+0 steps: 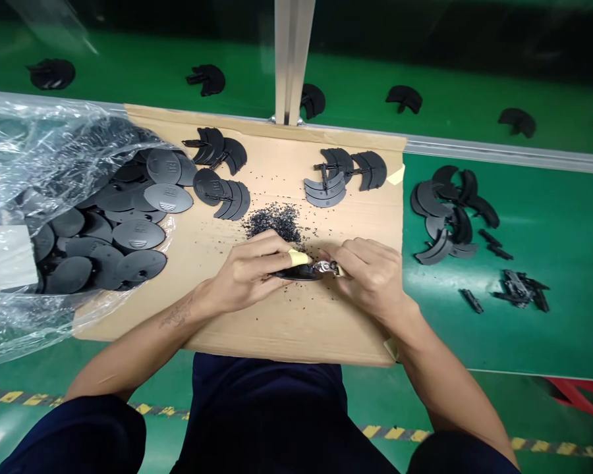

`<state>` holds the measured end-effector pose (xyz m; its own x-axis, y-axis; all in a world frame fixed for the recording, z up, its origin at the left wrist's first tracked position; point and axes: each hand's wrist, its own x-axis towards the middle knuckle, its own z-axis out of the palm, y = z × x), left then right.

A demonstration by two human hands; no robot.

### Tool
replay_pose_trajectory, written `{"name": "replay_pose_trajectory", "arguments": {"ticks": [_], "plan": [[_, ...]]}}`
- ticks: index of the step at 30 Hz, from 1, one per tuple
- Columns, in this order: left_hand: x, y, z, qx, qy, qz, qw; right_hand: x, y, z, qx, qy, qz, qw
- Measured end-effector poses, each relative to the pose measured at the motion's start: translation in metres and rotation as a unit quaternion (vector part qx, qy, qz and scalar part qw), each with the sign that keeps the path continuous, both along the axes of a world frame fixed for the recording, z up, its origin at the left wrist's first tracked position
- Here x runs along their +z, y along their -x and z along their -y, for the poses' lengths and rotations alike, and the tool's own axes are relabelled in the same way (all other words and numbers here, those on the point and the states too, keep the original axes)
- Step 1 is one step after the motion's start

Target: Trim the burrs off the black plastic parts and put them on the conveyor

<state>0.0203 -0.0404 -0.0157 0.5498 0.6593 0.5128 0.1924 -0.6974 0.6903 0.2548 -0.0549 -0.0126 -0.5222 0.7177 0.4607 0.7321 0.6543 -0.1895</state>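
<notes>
My left hand (247,271) is shut on a thin black plastic piece (296,274) just above the cardboard sheet (286,332), with yellow tape around one finger (298,258). My right hand (370,276) pinches a small metal hand tool (326,266) against the piece's edge. The hands nearly meet there, and fingers hide most of the tool. A heap of black plastic shavings (274,220) lies just beyond them, with more crumbs scattered around both hands.
Piles of black crescent parts (326,187) lie on the cardboard. A plastic bag (24,158) of black discs spills in from the left. More parts (449,210) lie on the green bench at right. A green conveyor belt (405,85) carries black parts behind a metal post (289,59).
</notes>
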Motion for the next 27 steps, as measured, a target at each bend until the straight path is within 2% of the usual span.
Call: {"name": "replay_pose_trajectory", "arguments": {"ticks": [6,10,13,15,17,22,24,27], "plan": [[0.002,-0.001,-0.001,0.052,0.002,0.008,0.999,-0.003,0.0,-0.001,0.008,0.117,-0.118,0.986],[0.001,0.0,-0.003,0.087,0.046,0.039,0.994,0.0,0.001,-0.008,-0.019,0.161,-0.167,0.972],[0.0,0.0,-0.004,0.081,0.088,0.07,0.99,0.002,0.003,-0.01,0.011,0.207,-0.221,0.953],[-0.001,0.0,-0.005,0.067,0.112,0.078,0.988,0.0,0.004,-0.009,0.038,0.205,-0.249,0.946],[-0.002,-0.001,-0.004,0.062,0.098,0.065,0.991,-0.003,0.005,-0.007,0.058,0.173,-0.25,0.951],[-0.006,0.001,-0.004,0.1,-0.036,-0.061,0.993,-0.009,0.005,-0.004,0.08,0.088,-0.182,0.976],[-0.008,0.004,-0.004,0.093,-0.048,-0.097,0.99,-0.008,0.005,-0.004,0.092,0.093,-0.19,0.973],[-0.008,0.008,-0.007,0.092,-0.036,-0.087,0.991,-0.003,0.004,-0.005,0.089,0.144,-0.244,0.955]]}}
